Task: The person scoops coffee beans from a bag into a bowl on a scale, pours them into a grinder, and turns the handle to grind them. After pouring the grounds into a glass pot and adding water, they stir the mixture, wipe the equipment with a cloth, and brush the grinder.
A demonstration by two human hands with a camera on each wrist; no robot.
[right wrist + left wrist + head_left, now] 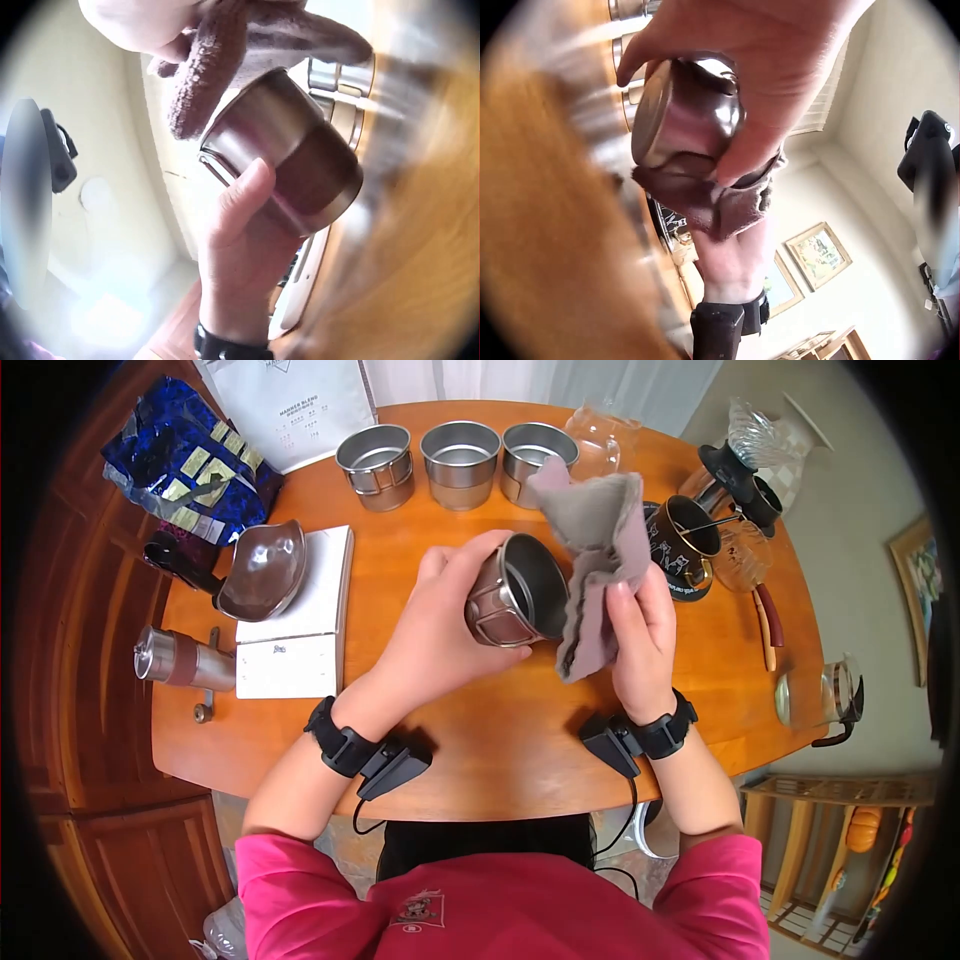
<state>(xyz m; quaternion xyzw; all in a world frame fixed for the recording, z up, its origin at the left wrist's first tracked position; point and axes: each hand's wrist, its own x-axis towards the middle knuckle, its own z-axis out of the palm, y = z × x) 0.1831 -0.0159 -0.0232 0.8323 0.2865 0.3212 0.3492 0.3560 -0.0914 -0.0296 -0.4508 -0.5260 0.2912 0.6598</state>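
A steel cup (500, 600) is tilted on its side above the table, its mouth facing right. My left hand (445, 610) grips it round its wall, and the thumb shows on the wall in the right wrist view. My right hand (643, 645) pinches a grey-mauve cloth (600, 525), bunched and hanging just beside the cup's mouth. In the right wrist view the cloth (206, 82) lies close to the rim of the cup (300, 150). The left wrist view shows the cloth (720, 206) against the cup (682, 112).
Three steel cups (460, 465) stand at the table's back. A brown dish (265, 570), a white scale-like pad (290, 665) and a hand grinder (185, 660) lie left. A black mug (685, 535), glassware (742, 555) and a jug (835, 690) stand right.
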